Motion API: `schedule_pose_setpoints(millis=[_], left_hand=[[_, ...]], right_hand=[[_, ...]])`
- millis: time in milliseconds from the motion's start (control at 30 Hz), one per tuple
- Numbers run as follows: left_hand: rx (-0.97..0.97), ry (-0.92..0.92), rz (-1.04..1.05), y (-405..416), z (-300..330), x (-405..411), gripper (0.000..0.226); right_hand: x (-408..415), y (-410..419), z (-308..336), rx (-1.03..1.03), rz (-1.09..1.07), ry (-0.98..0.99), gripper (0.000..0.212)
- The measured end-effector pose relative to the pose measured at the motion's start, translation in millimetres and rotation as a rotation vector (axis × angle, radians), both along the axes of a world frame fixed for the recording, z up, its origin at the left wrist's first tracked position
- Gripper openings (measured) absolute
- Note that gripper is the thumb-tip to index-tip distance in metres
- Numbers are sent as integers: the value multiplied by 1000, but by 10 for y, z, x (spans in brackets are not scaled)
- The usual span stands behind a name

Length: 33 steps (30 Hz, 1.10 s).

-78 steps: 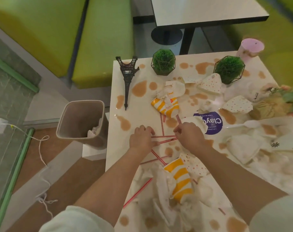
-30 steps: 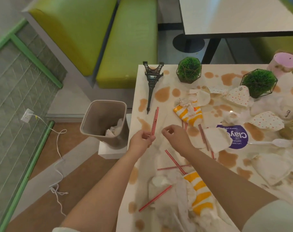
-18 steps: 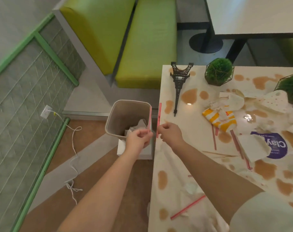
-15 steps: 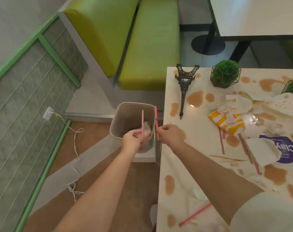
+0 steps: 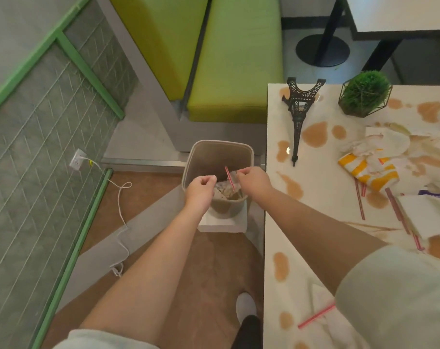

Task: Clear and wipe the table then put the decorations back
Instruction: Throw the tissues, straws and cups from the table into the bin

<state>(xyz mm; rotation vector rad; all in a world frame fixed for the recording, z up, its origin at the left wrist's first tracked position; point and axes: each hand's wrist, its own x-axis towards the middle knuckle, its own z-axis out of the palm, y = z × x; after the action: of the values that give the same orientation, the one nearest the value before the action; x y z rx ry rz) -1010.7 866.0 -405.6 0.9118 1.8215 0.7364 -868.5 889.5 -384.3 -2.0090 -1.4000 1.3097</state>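
Both hands over the bin, which I'm using as landmark. Left hand above bin's near-left rim, fingers curled in, nothing visible in it. Right hand above bin's near-right rim, thumb + fingertips pinched together; I can't tell if it has hold of the red straw or not. That straw sits tilted in the bin opening, just left of right hand, over crumpled paper inside the bin. Bin stands on a white block on the floor, touching-close to the desk edge on its right.

Right of bin, on desk: black tower model lying flat near the far-left corner, round green plant in wire pot further right of it. Brown spill patches all over. Yellow-striped wrapper w/ crumpled napkins beyond the tower. More red straws near the wrapper, one more at the desk's near end, well apart from bin. White napkin at far right edge.

Behind bin: green bench seat. Left of bin: white cable on floor
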Motion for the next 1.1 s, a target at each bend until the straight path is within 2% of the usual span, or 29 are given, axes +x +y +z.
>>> schedule_pose_setpoints(millis=[200,267,433,633,733,800,967,1100], left_hand=[[11,40,-127,-143,88,311,20],[10,47,-151,-179,110,405,19],[3,39,-298,-421,139,897,25],[-30,85,-476,-780,51,1424,18],[-59,84,-594,-1030,25,1631,18],[-69,146,-692,-1164,-3,1718,22],[-16,442,-790,-1366,-23,1922,18],[51,653,-848,-1388,-63,2016,20]], right_hand=[[451,-308,46,63,-78,-42,18],[603,-362,40,72,-134,5,15],[1194,-677,74,82,-234,28,19],[1764,-1093,52,76,-290,4,23],[2009,-1338,15,94,-189,-155,18],[2135,-1472,2,85,-88,-299,16],[2384,-1672,-47,108,228,-698,21],[2459,-1681,-129,86,367,-852,20]])
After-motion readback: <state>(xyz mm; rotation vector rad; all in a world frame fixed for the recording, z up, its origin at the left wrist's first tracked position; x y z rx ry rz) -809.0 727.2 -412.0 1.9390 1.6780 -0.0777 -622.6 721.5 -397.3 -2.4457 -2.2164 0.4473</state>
